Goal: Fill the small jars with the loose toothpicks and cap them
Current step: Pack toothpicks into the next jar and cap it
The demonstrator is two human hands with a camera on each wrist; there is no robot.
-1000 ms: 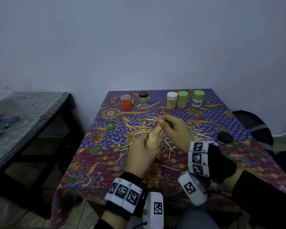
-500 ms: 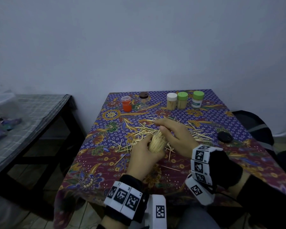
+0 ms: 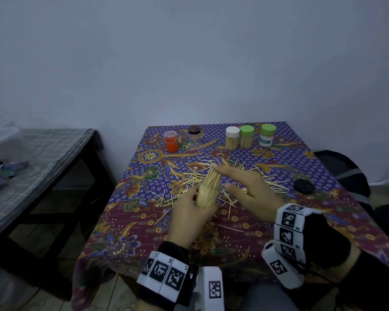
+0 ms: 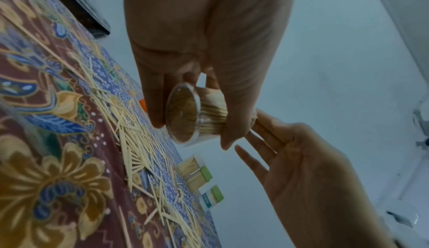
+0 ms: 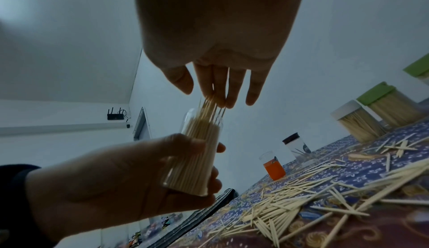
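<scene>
My left hand [image 3: 189, 217] grips a clear small jar [image 3: 208, 194] packed with toothpicks, tilted away from me above the table; it has no cap. Several toothpick tips stick out past the jar's mouth [image 5: 210, 108]. My right hand [image 3: 240, 182] is held flat just right of the jar, its straight fingertips [image 5: 223, 99] touching those tips. Seen from the left wrist, the jar's round bottom [image 4: 184, 116] faces the camera between my left hand's fingers [image 4: 153, 108], with the right hand [image 4: 301, 169] beyond it. Loose toothpicks [image 3: 267, 182] lie scattered on the patterned cloth.
At the table's far edge stand a white-capped jar [image 3: 232, 138] and two green-capped jars [image 3: 246, 136] [image 3: 267, 134], plus an orange jar [image 3: 171, 141] and a brown-lidded jar [image 3: 194, 136]. A black lid [image 3: 304, 186] lies right of the pile. A second table [image 3: 32, 167] stands left.
My right hand, earlier curled over the jar's mouth with toothpicks, has straightened its fingers and now lies flat against the tips. The left hand still holds the jar.
</scene>
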